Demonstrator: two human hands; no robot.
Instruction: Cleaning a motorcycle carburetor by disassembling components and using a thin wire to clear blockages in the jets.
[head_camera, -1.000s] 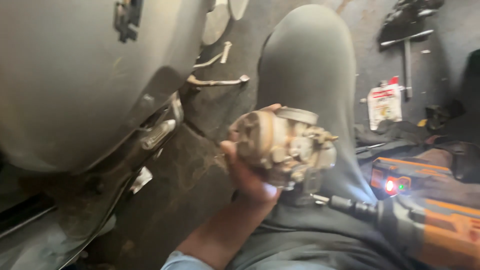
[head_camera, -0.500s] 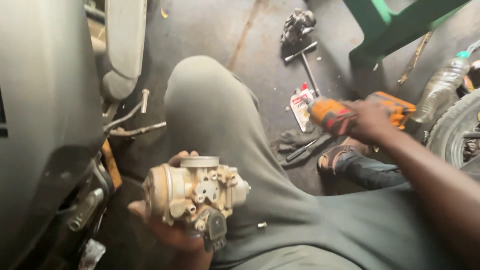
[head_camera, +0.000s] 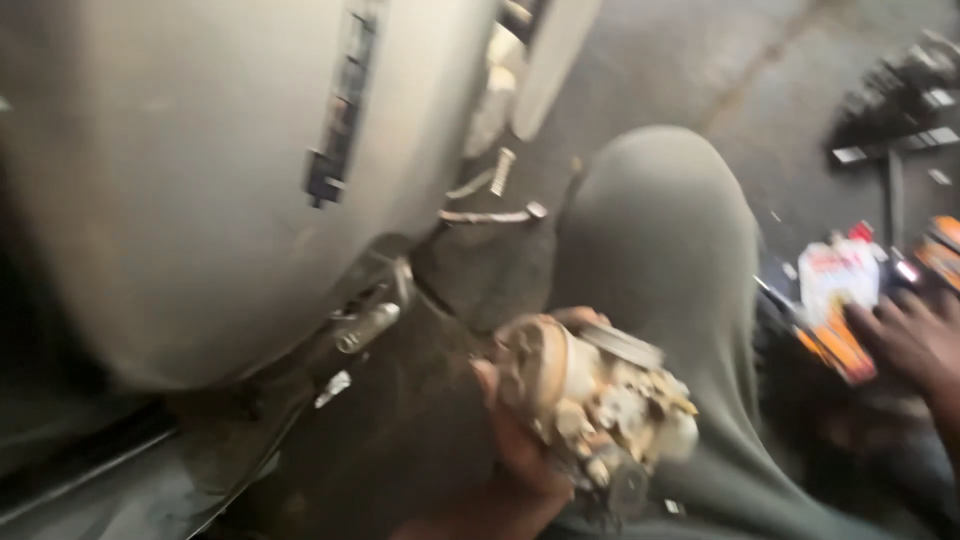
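Observation:
My left hand (head_camera: 512, 455) grips a dirty, cream-coloured metal carburettor (head_camera: 600, 400) from below, holding it just left of my bent knee in grey trousers (head_camera: 670, 230). My right hand (head_camera: 915, 340) is at the right edge, fingers resting against an orange power tool (head_camera: 838, 345) on the floor. Motion blur hides whether those fingers close around the tool.
A large grey scooter body panel (head_camera: 200, 180) fills the left half, with a metal lever (head_camera: 365, 325) under it. A thin cable and bolt (head_camera: 490, 215) lie on the concrete floor. A white packet (head_camera: 840, 275) and dark tools (head_camera: 900, 100) lie at the right.
The view has swung left toward the scooter panel. My right hand with the orange tool has come down lower at the right edge. The carburettor stays in my left hand.

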